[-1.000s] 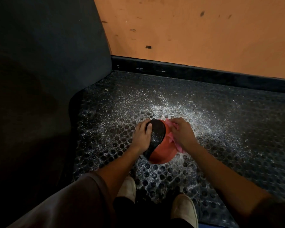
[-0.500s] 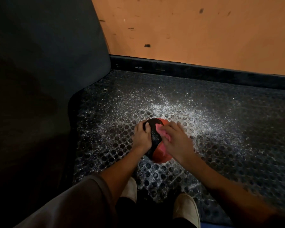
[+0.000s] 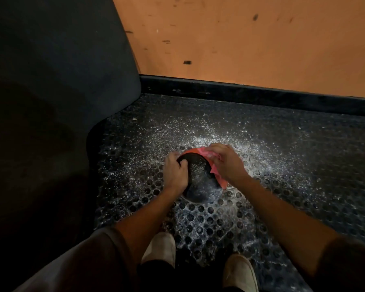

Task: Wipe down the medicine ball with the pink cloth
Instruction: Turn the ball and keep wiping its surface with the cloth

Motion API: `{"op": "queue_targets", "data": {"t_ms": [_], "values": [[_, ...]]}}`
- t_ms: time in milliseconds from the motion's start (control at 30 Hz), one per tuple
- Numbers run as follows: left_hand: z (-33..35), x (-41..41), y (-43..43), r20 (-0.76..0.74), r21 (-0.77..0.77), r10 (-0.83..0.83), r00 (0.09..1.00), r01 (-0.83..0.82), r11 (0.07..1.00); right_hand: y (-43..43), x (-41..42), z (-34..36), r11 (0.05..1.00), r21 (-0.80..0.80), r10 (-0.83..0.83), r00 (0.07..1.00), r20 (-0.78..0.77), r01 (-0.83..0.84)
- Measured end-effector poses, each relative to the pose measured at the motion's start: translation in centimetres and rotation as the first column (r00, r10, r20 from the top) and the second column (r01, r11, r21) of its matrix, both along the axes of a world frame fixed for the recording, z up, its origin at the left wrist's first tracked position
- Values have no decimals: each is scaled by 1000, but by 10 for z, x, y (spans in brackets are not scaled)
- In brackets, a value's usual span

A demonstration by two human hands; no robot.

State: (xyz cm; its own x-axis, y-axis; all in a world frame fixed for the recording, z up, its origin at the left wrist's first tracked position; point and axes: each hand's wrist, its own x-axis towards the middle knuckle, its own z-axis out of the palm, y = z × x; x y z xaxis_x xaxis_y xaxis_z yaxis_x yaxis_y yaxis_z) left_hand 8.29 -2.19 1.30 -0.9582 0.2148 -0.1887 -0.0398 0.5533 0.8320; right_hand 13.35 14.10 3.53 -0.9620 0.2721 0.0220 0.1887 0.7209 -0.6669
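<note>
Presently the powder-dusted perforated rubber mat (image 3: 282, 186) is bearing the medicine ball (image 3: 198, 178) just ahead of the person's shoes. The left hand (image 3: 175, 175) is curling round the ball's left flank, steadying it. The right hand (image 3: 226, 163) is clutching the bunched pink cloth (image 3: 218, 178) against the upper right side. The black panel is lying between the hands, leftward of the cloth. Since half a second ago, the cloth has been sliding off the crown toward the right.
</note>
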Motion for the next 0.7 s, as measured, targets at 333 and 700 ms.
{"op": "queue_targets", "data": {"t_ms": [333,700], "values": [[-3,-38,4,122,53,-240,963,235,971,-16,-10,13,947,274,173,985,7,-168],[-5,-40,6,247,-105,-140,959,170,980,-21,-19,15,942,307,129,991,41,-136]]}}
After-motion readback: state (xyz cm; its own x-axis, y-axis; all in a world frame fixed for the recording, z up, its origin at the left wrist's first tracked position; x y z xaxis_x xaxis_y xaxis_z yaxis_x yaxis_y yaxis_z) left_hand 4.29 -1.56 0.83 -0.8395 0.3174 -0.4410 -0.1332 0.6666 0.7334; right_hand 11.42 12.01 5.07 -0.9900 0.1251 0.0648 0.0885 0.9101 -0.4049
